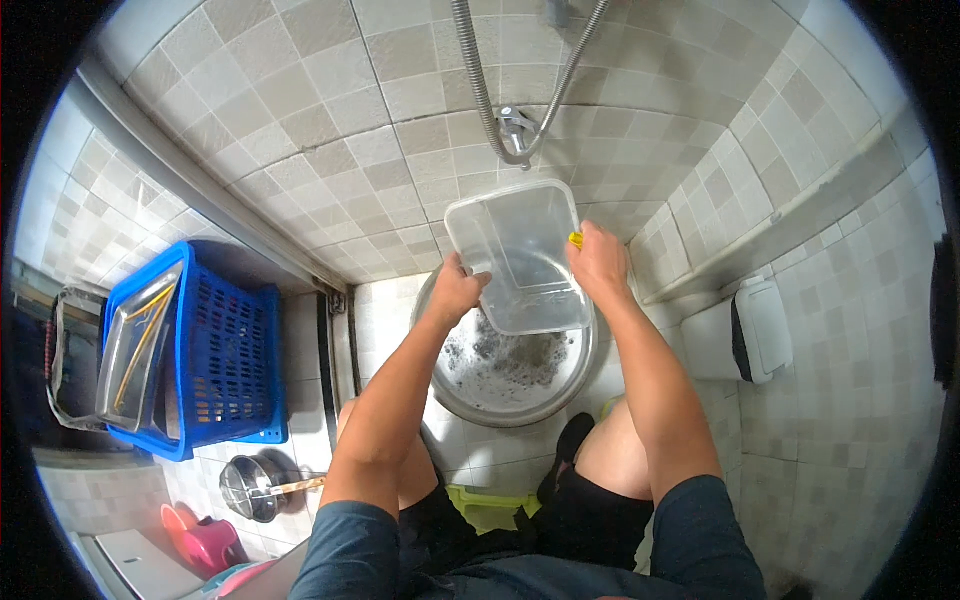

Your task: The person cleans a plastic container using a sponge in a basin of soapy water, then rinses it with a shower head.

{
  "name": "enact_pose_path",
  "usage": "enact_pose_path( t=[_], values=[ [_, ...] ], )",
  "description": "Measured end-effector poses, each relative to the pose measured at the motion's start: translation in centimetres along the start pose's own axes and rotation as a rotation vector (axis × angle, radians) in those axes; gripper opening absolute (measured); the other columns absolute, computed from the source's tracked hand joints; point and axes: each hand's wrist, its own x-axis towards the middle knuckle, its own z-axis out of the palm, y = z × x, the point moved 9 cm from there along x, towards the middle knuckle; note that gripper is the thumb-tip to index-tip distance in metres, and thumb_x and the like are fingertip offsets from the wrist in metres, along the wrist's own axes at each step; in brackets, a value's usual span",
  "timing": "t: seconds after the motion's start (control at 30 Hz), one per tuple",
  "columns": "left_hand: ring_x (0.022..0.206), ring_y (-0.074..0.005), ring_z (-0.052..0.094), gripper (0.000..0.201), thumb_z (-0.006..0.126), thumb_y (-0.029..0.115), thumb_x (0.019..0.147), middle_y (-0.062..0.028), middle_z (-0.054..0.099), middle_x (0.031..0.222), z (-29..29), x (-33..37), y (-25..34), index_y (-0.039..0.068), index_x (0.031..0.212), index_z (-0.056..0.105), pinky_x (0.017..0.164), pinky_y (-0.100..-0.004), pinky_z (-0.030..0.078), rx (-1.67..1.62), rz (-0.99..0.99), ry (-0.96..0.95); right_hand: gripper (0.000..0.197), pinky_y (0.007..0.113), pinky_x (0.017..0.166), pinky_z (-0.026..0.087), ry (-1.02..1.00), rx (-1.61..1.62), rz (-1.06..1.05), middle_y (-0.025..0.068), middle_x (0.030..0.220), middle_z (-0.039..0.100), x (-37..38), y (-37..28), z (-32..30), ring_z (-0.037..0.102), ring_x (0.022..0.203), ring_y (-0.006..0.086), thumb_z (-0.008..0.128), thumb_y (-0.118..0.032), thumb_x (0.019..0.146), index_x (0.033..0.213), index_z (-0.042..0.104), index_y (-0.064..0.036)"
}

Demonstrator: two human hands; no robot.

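Note:
A clear plastic box (pixel 515 235) is tilted over a round metal basin (pixel 505 415) holding sudsy, greyish water. My left hand (pixel 460 290) grips the box by its left side, thumb laid across the near part. At the box's right edge, my right hand (pixel 600 262) is closed round a small yellow thing (pixel 576 240). Most of that yellow thing is covered by the fingers, so its kind cannot be made out. Foam and dark patches show on the water below the box.
A shower hose (pixel 475 70) hangs from a wall tap (pixel 515 125) beyond the basin. Blue plastic baskets (pixel 235 350) stand at left, with a metal strainer (pixel 252 488) nearer me. A lidded white bin (pixel 760 330) is at right. Beneath me is a green stool (pixel 485 508).

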Motion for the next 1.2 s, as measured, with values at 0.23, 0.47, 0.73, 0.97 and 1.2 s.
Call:
enact_pose_path(
  t=[0.23, 0.47, 0.73, 0.97, 1.2],
  values=[
    [0.080, -0.0206, 0.062, 0.075, 0.074, 0.008, 0.084, -0.0141, 0.062, 0.099, 3.0, 1.5, 0.5, -0.005, 0.147, 0.037, 0.060, -0.0344, 0.055, 0.038, 0.058, -0.021, 0.026, 0.053, 0.077, 0.052, 0.005, -0.019, 0.084, 0.0228, 0.089, 0.069, -1.2, 3.7, -1.4, 0.067, 0.088, 0.0432, 0.069, -0.026, 0.086, 0.092, 0.061, -0.0011],
    [0.090, -0.0219, 0.062, 0.082, 0.073, 0.008, 0.084, -0.0172, 0.062, 0.122, 5.0, 5.2, -0.8, 0.004, 0.155, 0.033, 0.069, -0.0350, 0.053, 0.019, 0.210, 0.056, 0.030, 0.052, 0.075, 0.052, 0.039, 0.041, 0.138, 0.0221, 0.088, 0.070, -2.6, 5.4, -3.3, 0.067, 0.084, 0.0440, 0.071, -0.029, 0.084, 0.093, 0.064, -0.0015],
    [0.139, -0.0366, 0.041, 0.089, 0.062, 0.038, 0.097, -0.0194, 0.039, 0.156, 7.2, 4.9, 1.3, -0.002, 0.161, 0.014, 0.109, -0.0462, 0.040, -0.584, 0.015, -0.108, 0.026, 0.048, 0.064, 0.052, 0.041, 0.248, -0.055, 0.0201, 0.078, 0.066, -6.6, 1.4, -3.9, 0.066, 0.073, 0.0416, 0.076, -0.017, 0.081, 0.087, 0.056, -0.0015],
    [0.137, -0.0396, 0.047, 0.074, 0.056, 0.035, 0.102, -0.0298, 0.043, 0.150, 7.9, 1.7, 7.0, -0.006, 0.154, 0.022, 0.113, -0.0506, 0.041, -0.678, -0.023, -0.099, 0.023, 0.051, 0.064, 0.053, 0.049, 0.147, -0.276, 0.0193, 0.087, 0.064, -10.7, -3.9, -3.2, 0.067, 0.074, 0.0430, 0.071, -0.015, 0.089, 0.092, 0.052, -0.0022],
    [0.107, -0.0348, 0.069, 0.035, 0.045, 0.003, 0.099, -0.0259, 0.065, 0.124, 9.1, -1.4, 9.0, 0.000, 0.135, 0.041, 0.080, -0.0422, 0.063, -0.866, -0.058, -0.263, 0.008, 0.052, 0.071, 0.057, -0.152, 0.100, -0.350, 0.0195, 0.088, 0.067, -13.5, -4.5, -0.2, 0.070, 0.079, 0.0416, 0.058, -0.006, 0.090, 0.095, 0.054, -0.0016]
  ],
)
